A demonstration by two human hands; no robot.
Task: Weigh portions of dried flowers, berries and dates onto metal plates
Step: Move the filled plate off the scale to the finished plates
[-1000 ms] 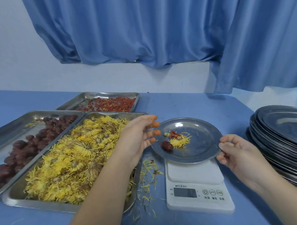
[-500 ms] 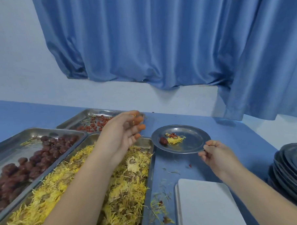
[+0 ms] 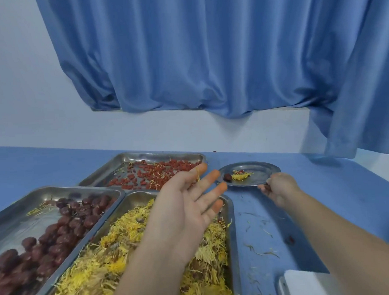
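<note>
Blue pleated curtain (image 3: 196,58) across a pale wall (image 3: 19,88) at the back, above a blue tabletop (image 3: 347,196). On the left half of that tabletop, three rectangular steel trays packed close together. Nearest the middle, the flower tray (image 3: 234,234), heaped with yellow dried flowers (image 3: 105,262). Just to its left, the date tray (image 3: 13,206), holding dark red dates (image 3: 48,243). Behind both, the berry tray (image 3: 158,153), thinly covered with small red berries (image 3: 154,173).

Left hand (image 3: 180,210) above the far end of the flower tray: palm up, fingers straight and spread, tips stained orange, nothing held, one yellow strand stuck to the index finger.

Right hand (image 3: 277,186) farther back on the right: fingers curled round the near rim of a round metal plate (image 3: 261,173), pinching it. Sits just right of the berry tray; whether resting on the tabletop or lifted off it, cannot tell.

At the bottom right edge, corner of a white scale (image 3: 306,285), well apart from the plate.

On the plate, a small portion: one date at the left, a tuft of yellow flowers beside it, a few red berries touching the tuft.

Between flower tray and scale, loose strands (image 3: 260,251) and a stray berry (image 3: 290,240) scattered on the blue.
</note>
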